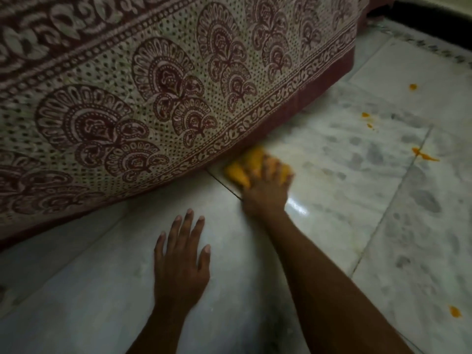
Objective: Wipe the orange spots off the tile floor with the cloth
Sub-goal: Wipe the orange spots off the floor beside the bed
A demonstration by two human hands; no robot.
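My right hand [265,192] presses a yellow-orange cloth [242,166] onto the pale marble tile floor [344,200], right at the hem of a hanging bedsheet; the hand and cloth are blurred. My left hand [181,261] lies flat on the floor, fingers spread, nearer to me. Several orange spots dot the tiles to the right: one [413,86] far back, a small pair [366,116], a longer smear [424,155], and one [455,311] at the near right.
A cream bedsheet with maroon peacock print [153,98] drapes over the bed across the left and top, its maroon border reaching the floor. Dark floor trim [434,14] runs along the far right.
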